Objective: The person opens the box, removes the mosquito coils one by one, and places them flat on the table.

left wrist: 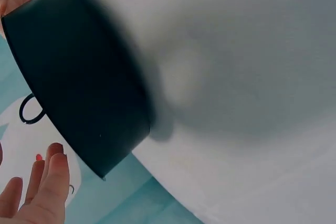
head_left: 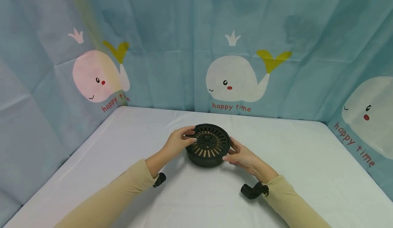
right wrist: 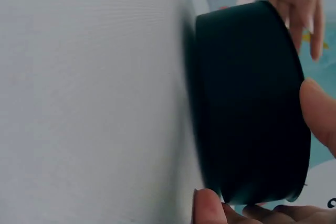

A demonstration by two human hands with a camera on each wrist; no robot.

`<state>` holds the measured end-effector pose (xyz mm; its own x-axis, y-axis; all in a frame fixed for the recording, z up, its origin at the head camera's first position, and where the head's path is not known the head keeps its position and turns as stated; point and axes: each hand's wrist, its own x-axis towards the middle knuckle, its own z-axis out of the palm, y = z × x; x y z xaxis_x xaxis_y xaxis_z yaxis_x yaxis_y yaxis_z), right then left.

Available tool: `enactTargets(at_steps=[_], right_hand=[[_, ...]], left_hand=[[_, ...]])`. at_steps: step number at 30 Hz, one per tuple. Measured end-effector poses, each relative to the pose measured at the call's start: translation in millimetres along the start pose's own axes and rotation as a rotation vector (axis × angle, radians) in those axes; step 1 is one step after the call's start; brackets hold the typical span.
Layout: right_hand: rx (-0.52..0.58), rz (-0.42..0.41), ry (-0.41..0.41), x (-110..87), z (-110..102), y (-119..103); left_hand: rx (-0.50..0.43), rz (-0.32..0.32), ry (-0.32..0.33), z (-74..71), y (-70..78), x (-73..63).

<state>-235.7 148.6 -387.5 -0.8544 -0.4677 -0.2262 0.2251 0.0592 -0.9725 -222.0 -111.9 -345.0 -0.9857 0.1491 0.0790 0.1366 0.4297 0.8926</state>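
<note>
A black round mosquito coil holder (head_left: pixel 204 161) with a slotted lid (head_left: pixel 207 141) is at the middle of the white table. A small ring (left wrist: pixel 32 109) stands up from the lid in the left wrist view. My right hand (head_left: pixel 245 158) holds the right side, its thumb (right wrist: pixel 318 113) on the upper rim and its other fingers round the side wall. My left hand (head_left: pixel 178 141) is beside the lid's left edge. Its fingers (left wrist: pixel 52 182) are extended and look apart from the wall in the left wrist view. Whether the base touches the table cannot be told.
A white cloth covers the table (head_left: pixel 196 200). Behind it and at both sides hangs a blue curtain (head_left: pixel 172 77) printed with whales. Each wrist wears a black device, one at the left (head_left: pixel 159 180) and one at the right (head_left: pixel 253 190).
</note>
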Motion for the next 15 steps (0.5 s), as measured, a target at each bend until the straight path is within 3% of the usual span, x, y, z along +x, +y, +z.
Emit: enactTargets(at_steps=[9, 15], right_hand=[[-0.162, -0.029, 0.098, 2.2, 8.1, 4.5], [-0.235, -0.023, 0.154, 3.4, 13.4, 4.3]], left_hand=[[-0.016, -0.023, 0.013, 15.3, 6.0, 20.9], [-0.005, 0.004, -0.017, 25.1, 8.4, 27.4]])
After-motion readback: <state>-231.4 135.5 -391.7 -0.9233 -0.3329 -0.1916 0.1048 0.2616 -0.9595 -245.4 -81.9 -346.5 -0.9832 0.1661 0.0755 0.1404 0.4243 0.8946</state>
